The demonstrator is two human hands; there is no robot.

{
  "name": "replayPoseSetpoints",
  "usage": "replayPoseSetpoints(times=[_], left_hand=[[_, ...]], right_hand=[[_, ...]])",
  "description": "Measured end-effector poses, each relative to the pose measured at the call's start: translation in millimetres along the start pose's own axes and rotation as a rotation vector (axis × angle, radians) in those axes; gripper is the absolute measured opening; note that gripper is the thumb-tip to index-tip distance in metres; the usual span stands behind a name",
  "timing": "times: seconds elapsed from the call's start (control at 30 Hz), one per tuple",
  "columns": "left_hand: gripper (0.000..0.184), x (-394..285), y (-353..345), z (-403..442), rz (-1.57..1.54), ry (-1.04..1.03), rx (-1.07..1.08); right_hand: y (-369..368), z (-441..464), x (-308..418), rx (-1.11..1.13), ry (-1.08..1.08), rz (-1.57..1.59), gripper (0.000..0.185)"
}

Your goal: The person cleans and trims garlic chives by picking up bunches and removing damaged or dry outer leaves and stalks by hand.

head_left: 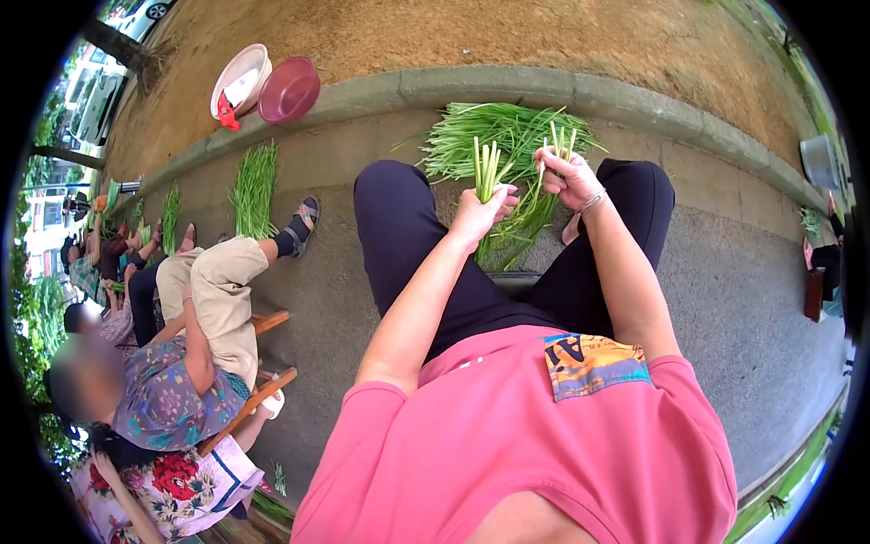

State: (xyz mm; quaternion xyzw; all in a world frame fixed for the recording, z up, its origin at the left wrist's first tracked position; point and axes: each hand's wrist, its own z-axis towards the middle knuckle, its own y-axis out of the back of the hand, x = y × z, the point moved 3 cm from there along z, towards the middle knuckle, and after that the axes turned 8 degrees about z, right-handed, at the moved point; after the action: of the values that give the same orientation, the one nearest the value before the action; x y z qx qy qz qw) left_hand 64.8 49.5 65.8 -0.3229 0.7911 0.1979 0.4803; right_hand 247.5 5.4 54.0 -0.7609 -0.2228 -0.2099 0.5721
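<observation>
My left hand [480, 216] is closed around a bunch of chives [488, 170], the pale cut ends pointing up and the green leaves hanging below. To its right, my right hand [569, 178] pinches a smaller bundle of chives [561, 140], also with pale ends upward. A bracelet circles the right wrist. Just beyond both hands, a large heap of loose chives [453, 136] lies on the pavement near the curb. More green leaves trail down between my knees, where the two bunches and the loose leaves are hard to tell apart.
A pale basin [237, 77] holding a red item and a maroon basin [290, 91] stand by the curb [489, 83]. Another chive pile [255, 186] lies left. Several people sit along the left, the nearest on a wooden chair [249, 408]. A metal tub [818, 163] stands far right.
</observation>
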Motion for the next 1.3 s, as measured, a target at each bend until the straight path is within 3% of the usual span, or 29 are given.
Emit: replayPoseSetpoints(times=[0.13,0.37,0.47,0.57,0.7,0.73,1.17,1.3], left_hand=[[0.027,3.9,0.9,4.2,0.006,-0.062,-0.018],[0.024,11.0,33.8,9.2,-0.251,0.017,-0.296],[0.023,7.2,40.0,5.6,-0.223,0.016,-0.381],[0.023,-3.6,23.0,-0.3,-0.119,-0.119,-0.180],[0.028,-6.4,-4.1,-9.5,-0.178,-0.106,0.101],[0.030,-8.8,-11.5,-13.1,-0.270,-0.147,0.057],[0.021,3.3,-24.2,-18.1,-0.126,-0.135,0.178],[0.025,11.0,-1.6,-15.7,-0.170,-0.047,-0.078]], right_hand=[[-2.9,-0.9,-6.4,-0.022,-0.067,-0.049,0.014],[-1.7,-3.4,4.1,0.137,-0.020,0.127,0.015],[-2.0,-4.9,8.4,0.147,-0.033,0.115,0.016],[-8.1,-8.1,7.1,0.111,-0.089,0.044,0.017],[-22.3,-10.0,-3.3,0.087,-0.187,-0.104,0.018],[-24.8,-10.5,-5.9,0.100,-0.210,-0.128,0.018],[-27.2,-22.8,-23.4,0.012,-0.122,-0.166,0.017],[-0.4,-17.8,-19.3,-0.128,-0.027,-0.085,0.015]])
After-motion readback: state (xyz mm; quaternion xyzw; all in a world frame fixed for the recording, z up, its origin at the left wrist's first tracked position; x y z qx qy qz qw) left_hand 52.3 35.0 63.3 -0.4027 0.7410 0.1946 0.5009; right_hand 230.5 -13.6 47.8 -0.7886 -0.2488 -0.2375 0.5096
